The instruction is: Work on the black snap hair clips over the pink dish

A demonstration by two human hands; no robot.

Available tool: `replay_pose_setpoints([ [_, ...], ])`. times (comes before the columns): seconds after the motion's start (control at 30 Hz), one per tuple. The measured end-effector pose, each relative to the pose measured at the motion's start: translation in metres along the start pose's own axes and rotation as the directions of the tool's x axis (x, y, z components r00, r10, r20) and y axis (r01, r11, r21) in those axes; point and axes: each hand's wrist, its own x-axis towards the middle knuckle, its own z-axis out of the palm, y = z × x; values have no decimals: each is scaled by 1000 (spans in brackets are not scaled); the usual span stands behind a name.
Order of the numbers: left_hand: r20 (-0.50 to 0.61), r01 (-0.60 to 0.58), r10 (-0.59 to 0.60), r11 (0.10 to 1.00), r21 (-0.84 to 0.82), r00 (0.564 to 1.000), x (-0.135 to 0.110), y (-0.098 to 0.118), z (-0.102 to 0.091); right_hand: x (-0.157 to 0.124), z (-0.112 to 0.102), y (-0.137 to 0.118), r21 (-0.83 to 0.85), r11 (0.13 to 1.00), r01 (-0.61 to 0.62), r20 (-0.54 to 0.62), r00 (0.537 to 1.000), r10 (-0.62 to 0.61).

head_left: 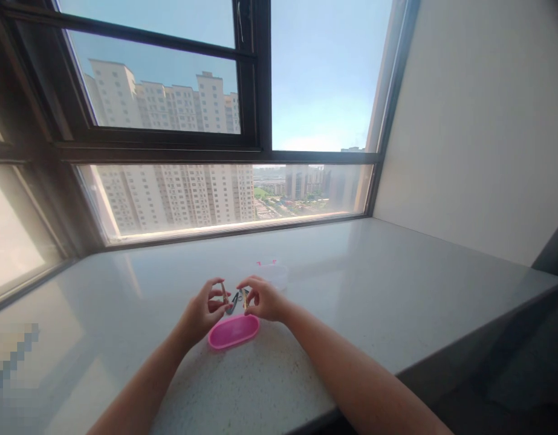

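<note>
My left hand (209,308) pinches a small, slim gold-coloured metal piece (224,293) upright between thumb and fingers. A similar narrow gold-toned piece (245,299) is held in the fingertips of my right hand (263,299). Both are too small to name for certain; they look like clips. Between the hands, dark grey metal pieces (234,302) show on the counter, partly hidden by the fingers. Just in front of the hands lies an open pink oval case (234,333) with nothing visible inside. Behind my right hand is a clear plastic lid (275,275) with pink tabs.
The pale speckled counter (373,284) runs beneath a large dark-framed window (260,154). A white wall (478,133) rises at the right. The counter's front edge drops away at the lower right. A pixelated patch (9,353) covers something at the far left.
</note>
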Motion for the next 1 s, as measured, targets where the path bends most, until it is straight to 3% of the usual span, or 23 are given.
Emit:
replay_pose_setpoints([
  [0.43, -29, 30, -32, 997, -69, 999, 1, -5, 1, -3, -9, -2, 48, 999, -2, -43, 999, 5],
  [0.83, -71, -79, 74, 994, -71, 995, 1, -6, 0, -4, -11, -6, 31, 999, 18, -35, 999, -17],
  [1.0, -66, -41, 38, 998, -48, 997, 1, -7, -2, -3, -14, 0, 22, 999, -43, -78, 996, 45],
])
